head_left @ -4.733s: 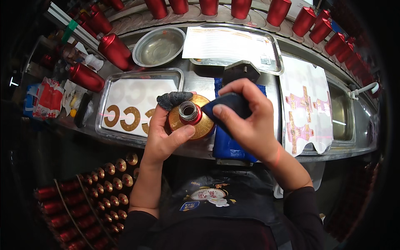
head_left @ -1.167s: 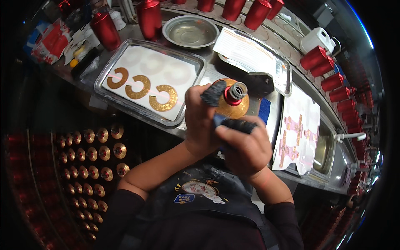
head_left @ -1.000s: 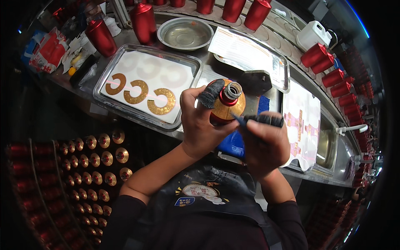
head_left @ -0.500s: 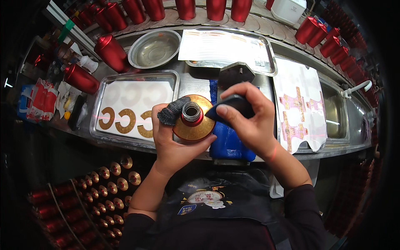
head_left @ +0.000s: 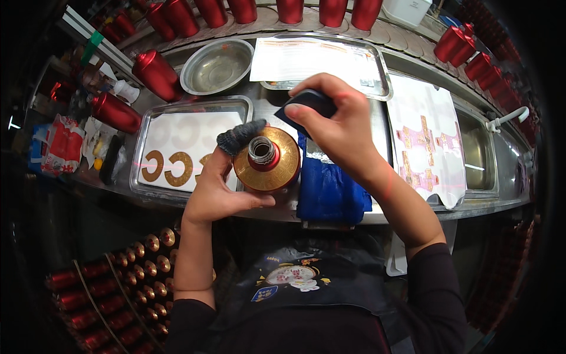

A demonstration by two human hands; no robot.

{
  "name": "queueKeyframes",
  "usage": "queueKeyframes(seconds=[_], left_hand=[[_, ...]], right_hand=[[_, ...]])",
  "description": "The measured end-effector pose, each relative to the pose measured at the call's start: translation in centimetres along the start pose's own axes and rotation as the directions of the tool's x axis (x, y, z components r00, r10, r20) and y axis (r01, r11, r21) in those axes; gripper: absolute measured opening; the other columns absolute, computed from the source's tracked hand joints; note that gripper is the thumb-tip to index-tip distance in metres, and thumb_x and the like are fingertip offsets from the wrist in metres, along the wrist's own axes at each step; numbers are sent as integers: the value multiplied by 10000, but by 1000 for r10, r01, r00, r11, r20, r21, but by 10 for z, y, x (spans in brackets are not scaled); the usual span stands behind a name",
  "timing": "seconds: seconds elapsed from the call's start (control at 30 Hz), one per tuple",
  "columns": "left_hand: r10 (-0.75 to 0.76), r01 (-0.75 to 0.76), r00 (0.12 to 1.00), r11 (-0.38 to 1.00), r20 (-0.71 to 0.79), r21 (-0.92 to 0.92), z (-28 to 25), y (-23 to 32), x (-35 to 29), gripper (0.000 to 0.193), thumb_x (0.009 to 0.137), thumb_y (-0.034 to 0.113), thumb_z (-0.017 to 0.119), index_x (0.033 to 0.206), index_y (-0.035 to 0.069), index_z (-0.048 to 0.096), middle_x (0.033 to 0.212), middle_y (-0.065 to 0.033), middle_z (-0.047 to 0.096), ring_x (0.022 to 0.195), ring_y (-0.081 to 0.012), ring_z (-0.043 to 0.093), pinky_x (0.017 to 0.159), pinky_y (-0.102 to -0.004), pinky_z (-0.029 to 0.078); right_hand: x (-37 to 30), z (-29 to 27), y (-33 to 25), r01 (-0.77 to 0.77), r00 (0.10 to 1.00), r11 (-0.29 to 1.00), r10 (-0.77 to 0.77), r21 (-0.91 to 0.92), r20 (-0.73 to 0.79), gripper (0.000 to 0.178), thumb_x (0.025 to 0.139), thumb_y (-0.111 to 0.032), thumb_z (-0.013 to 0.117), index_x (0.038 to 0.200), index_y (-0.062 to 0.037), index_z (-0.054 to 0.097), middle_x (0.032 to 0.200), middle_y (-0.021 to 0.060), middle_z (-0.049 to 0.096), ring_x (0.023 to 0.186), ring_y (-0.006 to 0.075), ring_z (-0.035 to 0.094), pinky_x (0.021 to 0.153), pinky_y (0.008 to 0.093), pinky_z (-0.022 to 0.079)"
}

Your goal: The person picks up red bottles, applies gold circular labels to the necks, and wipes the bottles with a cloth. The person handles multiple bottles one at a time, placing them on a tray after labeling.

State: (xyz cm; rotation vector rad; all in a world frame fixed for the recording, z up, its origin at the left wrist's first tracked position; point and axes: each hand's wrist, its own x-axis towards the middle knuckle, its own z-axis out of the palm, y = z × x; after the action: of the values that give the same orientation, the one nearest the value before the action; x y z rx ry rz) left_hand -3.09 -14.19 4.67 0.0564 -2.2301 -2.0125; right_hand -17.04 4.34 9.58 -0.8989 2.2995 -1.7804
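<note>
My left hand (head_left: 206, 197) cradles a red bottle with a gold shoulder (head_left: 266, 162), its open threaded neck tilted up toward me. A dark grey knitted finger cover (head_left: 239, 137) is on that hand and rests against the bottle's far left side. My left thumb stretches along the near side of the bottle. Up and to the right, my right hand (head_left: 336, 124) pinches a flat dark blue scraper (head_left: 308, 109), apart from the bottle. Beneath the right hand lies a blue padded rest (head_left: 333, 192). A steel tray (head_left: 134, 156) to the left holds a sheet with gold C-shaped decals (head_left: 177, 169).
A round metal bowl (head_left: 217, 66) and a second tray (head_left: 377, 94) with a paper sheet (head_left: 306, 59) stand at the back. To the right lie a sheet of pink and gold decals (head_left: 421, 147) and a sink (head_left: 474, 150). Red bottles (head_left: 156, 74) stand left and along a conveyor (head_left: 265, 26).
My right hand with the scraper has lifted away from the bottle, up and slightly left. The bottle has shifted a little left in my left hand. Conveyor bottles have moved rightward.
</note>
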Motion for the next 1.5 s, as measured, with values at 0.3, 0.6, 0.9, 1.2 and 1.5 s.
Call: queueKeyframes(seconds=[0.3, 0.6, 0.9, 1.2, 1.5], left_hand=[[207, -135, 942, 954, -264, 266, 40, -11, -11, 875, 601, 188, 974, 1357, 70, 551, 1345, -140, 542, 1232, -306, 577, 1046, -402, 475], [48, -27, 990, 987, 134, -156, 1, -3, 15, 1008, 622, 113, 949, 1475, 12, 421, 1436, -110, 543, 1346, -204, 511, 1133, -364, 404], [16, -12, 991, 1000, 134, -25, 11, -24, 4, 1207, 626, 209, 983, 1506, 0, 183, 1437, -183, 481, 1374, -286, 470, 1165, -406, 351], [4, 5, 986, 998, 168, -55, 6, -24, 6, 1189, 623, 208, 988, 1522, -8, 240, 1432, -175, 505, 1360, -273, 492, 1156, -408, 367], [340, -343, 935, 939, -99, -6, 31, -36, -3, 957, 673, 160, 958, 1462, 29, 431, 1444, -175, 520, 1332, -288, 534, 1116, -405, 440]], right_hand=[[-38, -8, 12, 75, 994, 997, -75, 11, 74, 223, 834, -101, 801, 991, -1, 679, 924, 55, 683, 846, 117, 644, 776, 250, 513], [29, -2, 8, 19, 964, 1000, -21, 13, 266, 208, 795, -88, 798, 947, 7, 692, 841, 24, 667, 821, 73, 619, 753, 232, 507], [58, 9, 5, -218, 870, 965, 123, 149, 478, 238, 777, -116, 846, 952, -17, 719, 873, 24, 682, 811, 87, 633, 741, 223, 516], [68, 14, 1, -108, 866, 994, 84, 19, 493, 225, 760, -126, 826, 937, -26, 730, 851, 18, 688, 789, 90, 626, 743, 233, 502], [24, -2, 16, 53, 962, 990, -86, 133, 258, 206, 802, -103, 814, 950, -13, 702, 875, 12, 673, 841, 77, 615, 773, 226, 489]])
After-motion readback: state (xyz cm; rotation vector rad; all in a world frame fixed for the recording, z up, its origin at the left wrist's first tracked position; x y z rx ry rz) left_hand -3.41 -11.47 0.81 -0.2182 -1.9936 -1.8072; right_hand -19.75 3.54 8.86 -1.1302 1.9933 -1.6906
